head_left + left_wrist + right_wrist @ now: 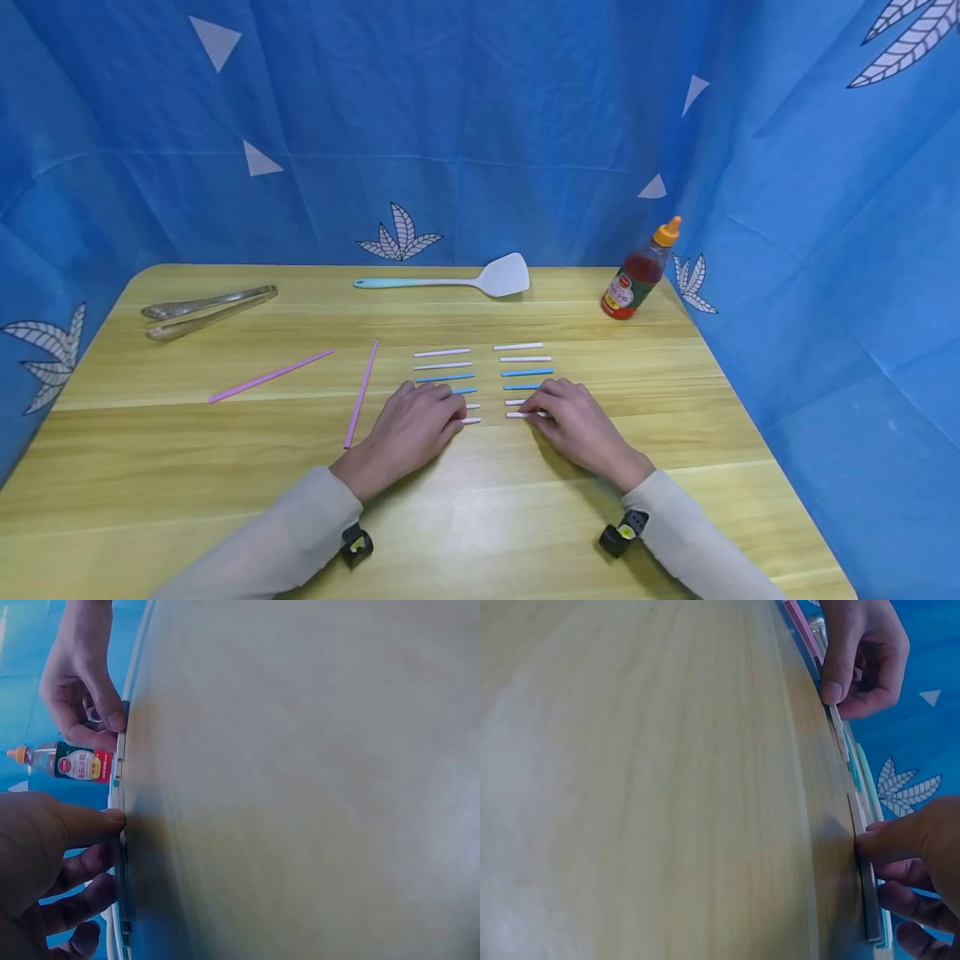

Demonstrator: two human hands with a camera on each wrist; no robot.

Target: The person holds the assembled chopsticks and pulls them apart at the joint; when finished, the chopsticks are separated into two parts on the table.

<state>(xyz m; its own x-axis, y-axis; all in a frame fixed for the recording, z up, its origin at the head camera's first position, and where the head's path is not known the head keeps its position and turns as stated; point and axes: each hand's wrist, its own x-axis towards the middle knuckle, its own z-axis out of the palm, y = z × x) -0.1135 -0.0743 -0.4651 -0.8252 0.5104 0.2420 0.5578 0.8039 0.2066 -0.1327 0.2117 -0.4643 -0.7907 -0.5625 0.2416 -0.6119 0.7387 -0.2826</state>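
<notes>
Near the far left corner of the worktop, metal tongs lie with their joined end to the right. Closer in, one long pink stick slants, its right end toward the far edge; the second pink stick runs almost front to back. Next, the left hand pinches the nearest white left stick, whose right tip shows past the fingers. It belongs to the left column: from the far edge, two white, two blue, two white, each lying side to side. Beyond, along the far edge, a spatula points its white blade right. The right column repeats those colours and directions; its nearest white right stick is pinched by the right hand, left end out toward the left hand. Near the far right corner stands a sauce bottle, its label lettering too small to read.
</notes>
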